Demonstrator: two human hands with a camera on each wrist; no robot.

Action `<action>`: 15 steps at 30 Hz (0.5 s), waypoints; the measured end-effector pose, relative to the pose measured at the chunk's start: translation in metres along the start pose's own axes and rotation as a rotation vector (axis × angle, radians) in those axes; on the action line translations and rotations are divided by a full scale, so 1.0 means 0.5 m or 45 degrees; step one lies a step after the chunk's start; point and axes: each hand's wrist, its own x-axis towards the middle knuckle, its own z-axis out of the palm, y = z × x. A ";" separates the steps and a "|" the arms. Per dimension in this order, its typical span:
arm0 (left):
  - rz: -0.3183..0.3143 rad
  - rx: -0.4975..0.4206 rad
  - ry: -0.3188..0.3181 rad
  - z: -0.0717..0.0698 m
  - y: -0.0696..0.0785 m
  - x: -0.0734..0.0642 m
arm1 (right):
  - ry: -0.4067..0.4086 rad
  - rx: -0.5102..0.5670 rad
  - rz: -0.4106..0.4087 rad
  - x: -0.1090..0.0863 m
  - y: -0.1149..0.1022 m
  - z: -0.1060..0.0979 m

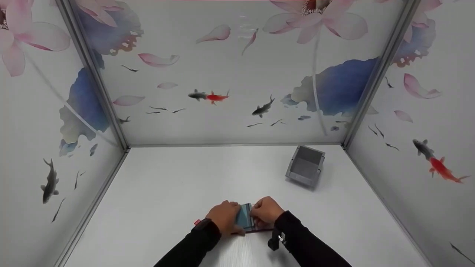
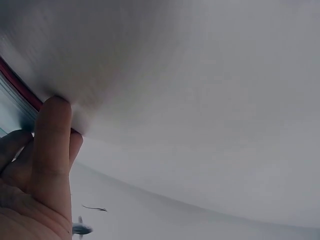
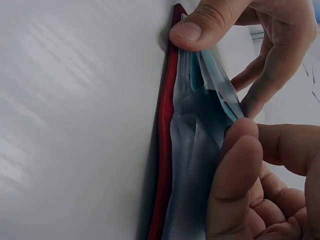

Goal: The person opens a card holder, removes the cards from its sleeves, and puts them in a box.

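A red-covered card holder (image 3: pixel 165 130) with clear plastic sleeves (image 3: pixel 185 150) lies open on the white table, close in front of the person. My left hand (image 1: pixel 224 217) grips its left part, thumb on the near edge and fingers over the far side. A teal card (image 1: pixel 243 217) shows between the hands. With thumb and finger, my right hand (image 1: pixel 268 210) pinches the rim of a sleeve and lifts it, so the pocket gapes in the right wrist view. In the left wrist view, the left hand (image 2: pixel 50 155) touches the holder's red edge (image 2: pixel 20 87).
Farther back on the right of the table (image 1: pixel 178 185) stands a grey plastic bin (image 1: pixel 305 165). White panels (image 1: pixel 237 122) printed with lotus flowers and fish enclose the table at the back and on both sides, joined by metal corner posts.
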 end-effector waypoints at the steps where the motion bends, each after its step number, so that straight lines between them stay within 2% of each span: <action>1: 0.003 0.005 0.001 0.000 0.000 0.000 | 0.010 0.001 -0.004 -0.001 0.001 -0.001; 7: 0.010 0.011 0.018 0.005 -0.002 0.005 | 0.043 0.010 -0.052 -0.007 0.001 -0.006; 15: 0.011 0.006 0.035 0.007 0.002 0.008 | 0.052 -0.059 -0.094 -0.005 -0.001 -0.013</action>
